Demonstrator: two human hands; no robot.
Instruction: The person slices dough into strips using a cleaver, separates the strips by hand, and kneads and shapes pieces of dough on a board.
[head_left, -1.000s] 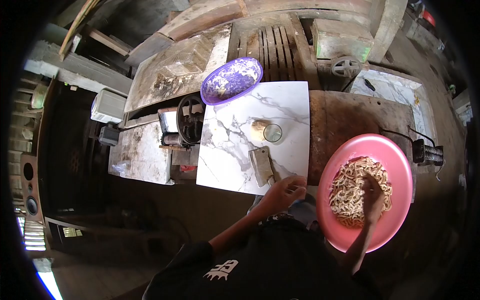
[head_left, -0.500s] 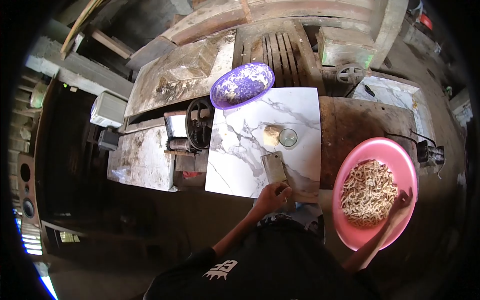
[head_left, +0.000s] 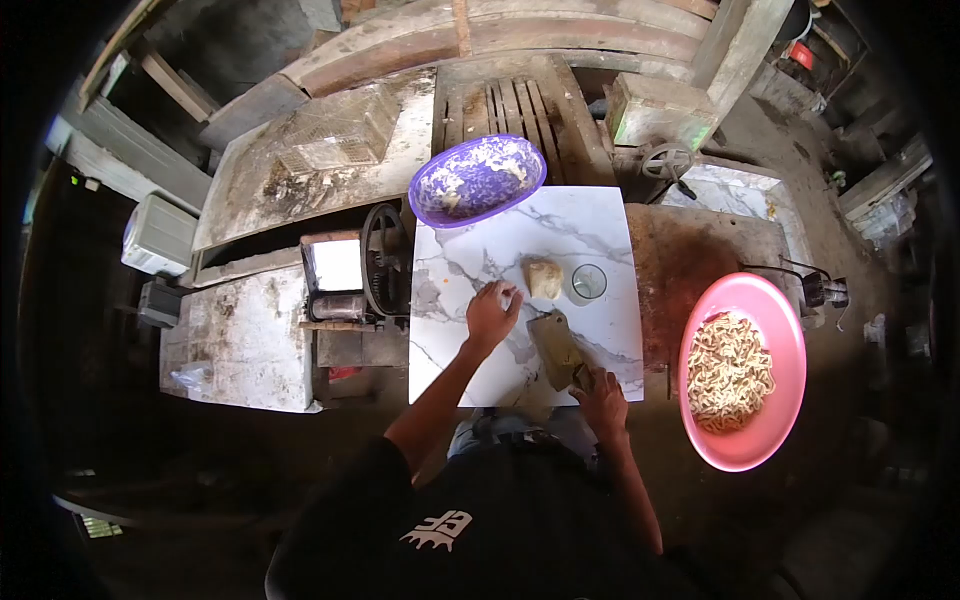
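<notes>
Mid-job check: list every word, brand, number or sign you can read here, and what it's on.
White letter-like print on the black cloth shirt: stylised, too small to read surely.
Broad metal cleaver, pink oval plastic basin, purple oval basin: no lettering seen.
Nothing else legible; the dim background can't be checked.

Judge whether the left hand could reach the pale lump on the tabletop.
Probably yes: the left hand is just left of the pale lump and nothing seems in the way; the glass stands right of the lump.
</notes>
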